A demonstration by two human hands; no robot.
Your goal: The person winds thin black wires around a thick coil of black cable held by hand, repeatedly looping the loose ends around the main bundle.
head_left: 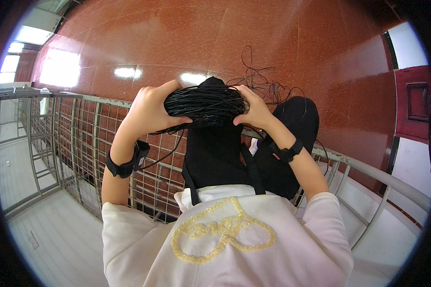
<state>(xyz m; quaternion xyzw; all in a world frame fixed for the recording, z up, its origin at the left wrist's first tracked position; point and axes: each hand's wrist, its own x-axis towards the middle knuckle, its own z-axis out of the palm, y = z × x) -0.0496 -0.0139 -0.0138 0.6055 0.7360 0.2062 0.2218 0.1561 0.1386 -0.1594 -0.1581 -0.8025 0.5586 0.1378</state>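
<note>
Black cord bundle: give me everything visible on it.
The black cord bundle is a thick oblong of many thin, slightly glossy strands, plastic-coated by the look of them. The strands run mostly left to right, a bit uneven, with some straying at the lower left. It lies crosswise in front of the black trousers. The left grip clasps its left end, thumb on the near side; the right grip clasps the other. Whether it rests on the trousers is unclear.

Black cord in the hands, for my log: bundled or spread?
Bundled: the black cord lies in packed strands between the left hand and the right hand.
</note>
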